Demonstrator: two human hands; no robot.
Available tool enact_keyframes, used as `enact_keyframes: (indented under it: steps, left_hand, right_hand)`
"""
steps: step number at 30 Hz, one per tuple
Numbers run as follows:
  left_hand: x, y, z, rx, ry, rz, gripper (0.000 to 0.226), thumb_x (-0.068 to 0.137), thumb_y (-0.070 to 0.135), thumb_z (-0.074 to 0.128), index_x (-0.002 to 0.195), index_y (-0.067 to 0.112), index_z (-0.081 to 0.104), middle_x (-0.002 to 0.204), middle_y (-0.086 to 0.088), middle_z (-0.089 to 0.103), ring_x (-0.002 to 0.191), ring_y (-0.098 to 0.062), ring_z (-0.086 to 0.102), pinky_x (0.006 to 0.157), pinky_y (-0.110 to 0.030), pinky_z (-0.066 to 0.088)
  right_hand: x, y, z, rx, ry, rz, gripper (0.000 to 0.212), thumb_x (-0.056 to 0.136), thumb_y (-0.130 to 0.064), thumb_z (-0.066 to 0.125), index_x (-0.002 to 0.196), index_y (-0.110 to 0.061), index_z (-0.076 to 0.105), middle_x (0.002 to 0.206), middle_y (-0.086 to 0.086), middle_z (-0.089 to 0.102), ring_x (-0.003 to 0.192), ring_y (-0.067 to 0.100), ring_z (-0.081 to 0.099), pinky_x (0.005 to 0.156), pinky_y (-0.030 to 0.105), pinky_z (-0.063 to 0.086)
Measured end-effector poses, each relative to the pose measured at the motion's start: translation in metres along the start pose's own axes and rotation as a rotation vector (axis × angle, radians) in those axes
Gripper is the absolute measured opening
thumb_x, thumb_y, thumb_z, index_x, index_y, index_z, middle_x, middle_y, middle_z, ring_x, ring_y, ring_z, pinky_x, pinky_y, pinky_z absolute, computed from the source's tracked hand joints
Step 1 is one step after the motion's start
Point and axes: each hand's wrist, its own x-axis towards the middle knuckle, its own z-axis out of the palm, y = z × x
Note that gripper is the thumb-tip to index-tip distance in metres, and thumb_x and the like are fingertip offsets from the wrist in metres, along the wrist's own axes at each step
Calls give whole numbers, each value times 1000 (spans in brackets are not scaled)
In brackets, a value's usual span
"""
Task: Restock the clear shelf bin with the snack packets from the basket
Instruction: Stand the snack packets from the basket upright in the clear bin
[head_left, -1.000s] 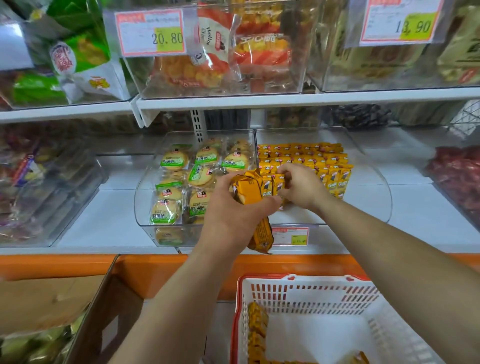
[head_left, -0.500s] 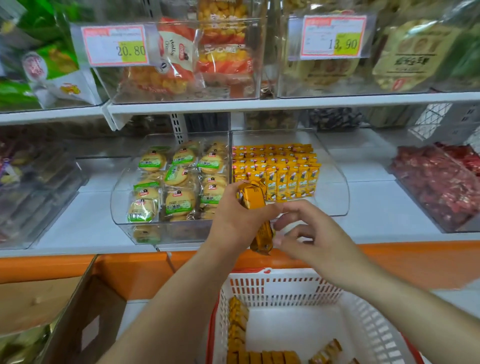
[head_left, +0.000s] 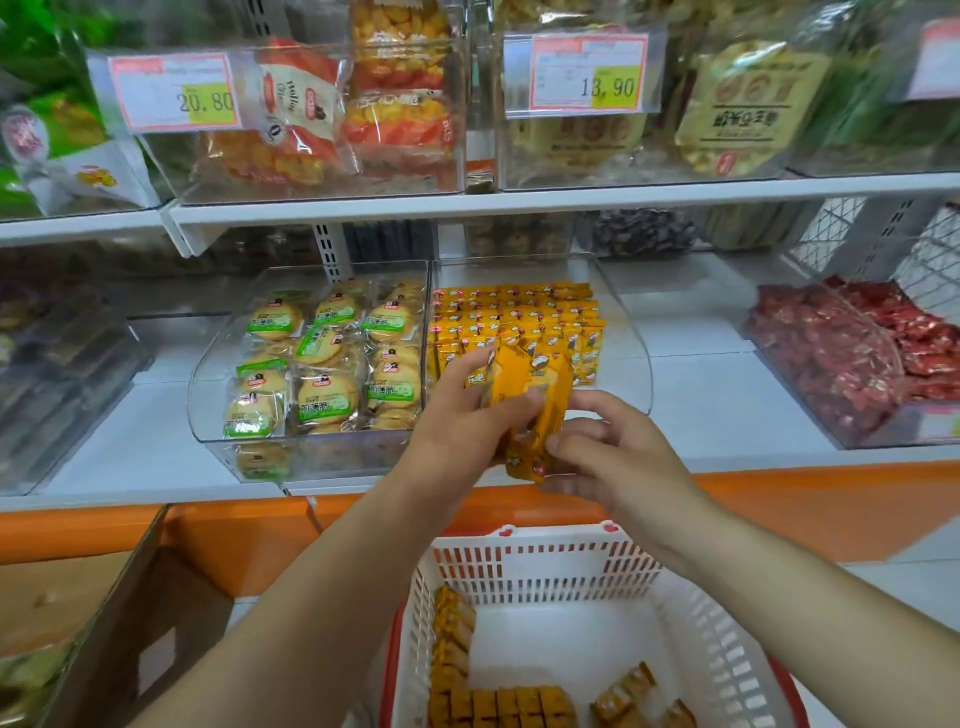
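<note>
Gripping crinkly yellow packets: left hand, right hand seemingly pinching.

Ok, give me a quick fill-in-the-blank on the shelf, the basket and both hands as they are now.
1. The left hand grips a stack of snack packets; the right hand pinches its ____ end.
2. The white basket has a ____ rim.
3. The price tag above the clear shelf bin reads ____.
Missing words: lower; red; 13.90
</note>
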Motion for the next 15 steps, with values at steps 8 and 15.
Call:
enact_keyframes:
  steps: [8,15]
  left_hand:
    - [2,-3,-5,-10,-24,37,58,90,4,73,141,20,50,102,-11,78,94,-33,75,80,-46,61]
    - [2,-6,-14,25,-48,95,65,86,4,76,143,21,50,106,-9,77,96,-32,75,81,-45,61]
  right_hand:
    - [5,-2,3,53,-29,13,54,70,-25,79,121,-16,62,93,12,76,90,31,75,70,33,60]
    - [9,-2,2,-14,-25,27,69,81,-24,81,134,-48,43,102,8,72,86,30,75,65,41,59]
